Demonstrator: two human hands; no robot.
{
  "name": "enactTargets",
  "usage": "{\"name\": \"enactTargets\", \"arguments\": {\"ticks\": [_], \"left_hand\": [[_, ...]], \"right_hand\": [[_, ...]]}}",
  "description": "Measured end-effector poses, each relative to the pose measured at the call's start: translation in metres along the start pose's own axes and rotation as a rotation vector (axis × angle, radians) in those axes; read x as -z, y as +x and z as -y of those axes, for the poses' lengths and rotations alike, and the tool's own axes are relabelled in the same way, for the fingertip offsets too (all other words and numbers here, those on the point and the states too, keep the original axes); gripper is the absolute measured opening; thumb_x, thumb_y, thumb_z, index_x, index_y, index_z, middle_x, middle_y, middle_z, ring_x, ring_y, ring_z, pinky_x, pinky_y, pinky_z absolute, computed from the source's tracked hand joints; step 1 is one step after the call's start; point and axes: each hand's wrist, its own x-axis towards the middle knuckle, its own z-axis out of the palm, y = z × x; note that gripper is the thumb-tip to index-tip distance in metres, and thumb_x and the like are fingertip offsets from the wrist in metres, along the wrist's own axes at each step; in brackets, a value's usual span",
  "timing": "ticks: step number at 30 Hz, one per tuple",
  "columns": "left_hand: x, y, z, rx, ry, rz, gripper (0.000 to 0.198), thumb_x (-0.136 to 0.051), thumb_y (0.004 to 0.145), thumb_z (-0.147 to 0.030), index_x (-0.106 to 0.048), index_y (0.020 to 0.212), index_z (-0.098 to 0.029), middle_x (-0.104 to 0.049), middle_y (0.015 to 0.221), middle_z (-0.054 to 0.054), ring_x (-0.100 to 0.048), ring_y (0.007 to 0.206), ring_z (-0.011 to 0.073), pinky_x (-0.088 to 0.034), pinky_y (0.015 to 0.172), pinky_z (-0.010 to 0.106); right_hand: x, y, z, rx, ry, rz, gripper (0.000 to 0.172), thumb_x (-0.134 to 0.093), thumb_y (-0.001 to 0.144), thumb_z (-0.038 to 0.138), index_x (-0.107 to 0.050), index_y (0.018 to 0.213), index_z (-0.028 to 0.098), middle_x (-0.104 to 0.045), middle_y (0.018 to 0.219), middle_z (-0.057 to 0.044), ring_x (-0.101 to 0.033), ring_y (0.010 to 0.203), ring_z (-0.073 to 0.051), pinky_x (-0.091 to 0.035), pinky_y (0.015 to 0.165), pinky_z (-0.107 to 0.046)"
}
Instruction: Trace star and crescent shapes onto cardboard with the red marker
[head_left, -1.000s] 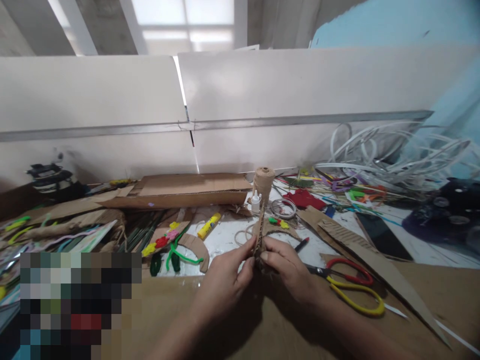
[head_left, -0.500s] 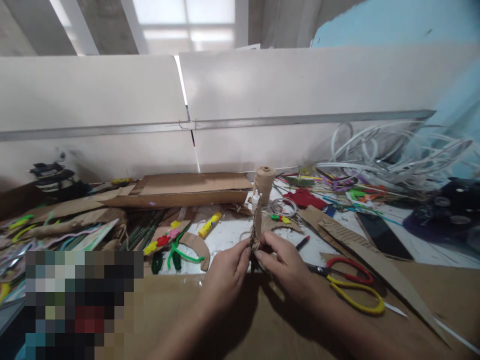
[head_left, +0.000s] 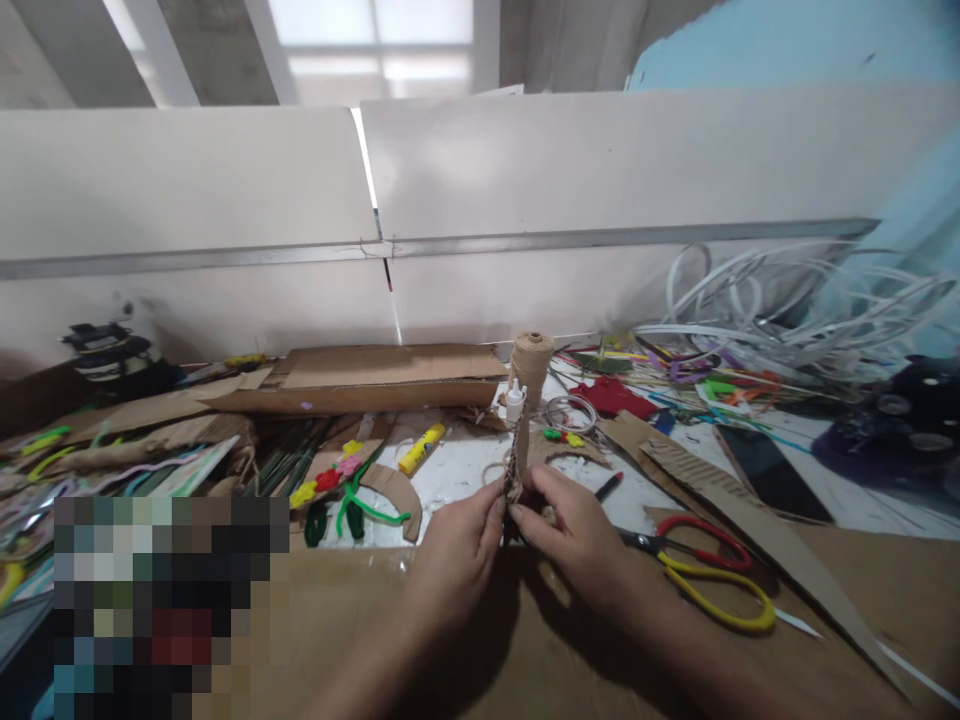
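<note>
Corrugated cardboard strip (head_left: 514, 465), narrow and ridged, stands upright, pinched between the closed fingers of the left hand (head_left: 456, 565) and right hand (head_left: 574, 535), in front of a fibrous jute twine spool (head_left: 531, 368).

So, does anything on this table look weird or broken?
Yes, the white cords at the back right are a big messy tangle, not coiled up neatly. Also, the thin cardboard strip held by the left hand and right hand has a bumpy, ragged edge, like it got torn.
</note>
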Motion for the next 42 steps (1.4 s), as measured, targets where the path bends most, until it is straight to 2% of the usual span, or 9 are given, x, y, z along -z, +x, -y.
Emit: {"name": "enactTargets", "arguments": {"ticks": [12, 19, 24, 28, 31, 34, 38, 42], "left_hand": [[-0.003, -0.002, 0.002, 0.008, -0.005, -0.006, 0.044, -0.038, 0.111, -0.032, -0.075, 0.133, -0.02, -0.082, 0.115, 0.01, -0.074, 0.101, 0.0261, -0.05, 0.087, 0.031], [-0.005, -0.001, 0.002, -0.032, -0.077, 0.031, 0.039, -0.041, 0.112, -0.031, -0.075, 0.131, -0.023, -0.081, 0.118, 0.007, -0.074, 0.105, 0.0243, -0.049, 0.09, 0.03], [-0.009, 0.001, 0.001, -0.036, -0.122, 0.043, 0.036, -0.044, 0.111, -0.027, -0.074, 0.133, -0.025, -0.079, 0.127, 0.007, -0.073, 0.113, 0.0248, -0.049, 0.096, 0.031], [-0.011, 0.001, 0.0, -0.041, -0.115, 0.037, 0.036, -0.043, 0.112, -0.028, -0.073, 0.131, -0.025, -0.08, 0.122, 0.008, -0.073, 0.108, 0.0252, -0.051, 0.094, 0.032], [-0.013, 0.001, -0.001, -0.025, -0.058, 0.028, 0.037, -0.041, 0.111, -0.028, -0.072, 0.132, -0.024, -0.08, 0.12, 0.009, -0.073, 0.105, 0.0258, -0.051, 0.091, 0.032], [-0.017, 0.001, -0.003, 0.021, 0.023, -0.006, 0.034, -0.043, 0.109, -0.027, -0.072, 0.124, -0.023, -0.08, 0.111, 0.009, -0.073, 0.096, 0.0253, -0.049, 0.084, 0.031], [-0.021, 0.001, -0.002, 0.05, 0.046, -0.058, 0.027, -0.043, 0.106, -0.026, -0.07, 0.102, -0.023, -0.076, 0.091, 0.006, -0.067, 0.08, 0.022, -0.044, 0.072, 0.029], [-0.02, 0.003, 0.001, 0.034, 0.019, -0.072, 0.028, -0.042, 0.105, -0.027, -0.065, 0.09, -0.023, -0.074, 0.085, 0.004, -0.064, 0.077, 0.0199, -0.042, 0.069, 0.028]], "right_hand": [[0.0, -0.002, 0.002, 0.018, -0.096, 0.004, 0.017, -0.046, 0.097, 0.034, -0.049, 0.083, 0.025, -0.061, 0.084, -0.005, -0.056, 0.077, -0.025, -0.038, 0.069, -0.036], [-0.002, -0.007, 0.006, 0.012, -0.204, -0.102, 0.02, -0.045, 0.095, 0.032, -0.04, 0.076, 0.028, -0.055, 0.074, -0.001, -0.05, 0.067, -0.022, -0.033, 0.063, -0.034], [0.0, -0.008, 0.007, 0.004, -0.185, -0.101, 0.021, -0.044, 0.095, 0.031, -0.041, 0.075, 0.027, -0.056, 0.074, -0.001, -0.052, 0.069, -0.022, -0.034, 0.065, -0.035], [0.002, -0.007, 0.003, -0.014, -0.119, -0.048, 0.019, -0.044, 0.095, 0.031, -0.044, 0.076, 0.026, -0.057, 0.077, -0.002, -0.052, 0.071, -0.023, -0.034, 0.066, -0.035], [0.0, -0.006, -0.001, -0.016, -0.078, -0.063, 0.019, -0.045, 0.092, 0.032, -0.041, 0.074, 0.027, -0.054, 0.075, -0.001, -0.049, 0.07, -0.022, -0.033, 0.065, -0.035], [-0.002, -0.006, -0.002, -0.02, -0.055, -0.074, 0.02, -0.046, 0.091, 0.033, -0.039, 0.073, 0.027, -0.053, 0.075, -0.001, -0.049, 0.07, -0.022, -0.034, 0.066, -0.035], [-0.003, -0.007, -0.001, -0.03, -0.002, -0.076, 0.019, -0.046, 0.092, 0.033, -0.042, 0.074, 0.027, -0.053, 0.075, 0.0, -0.049, 0.07, -0.021, -0.036, 0.065, -0.035], [-0.001, -0.005, 0.0, -0.038, 0.065, -0.069, 0.021, -0.047, 0.094, 0.034, -0.043, 0.074, 0.026, -0.051, 0.073, 0.001, -0.048, 0.07, -0.02, -0.036, 0.063, -0.034]]}}
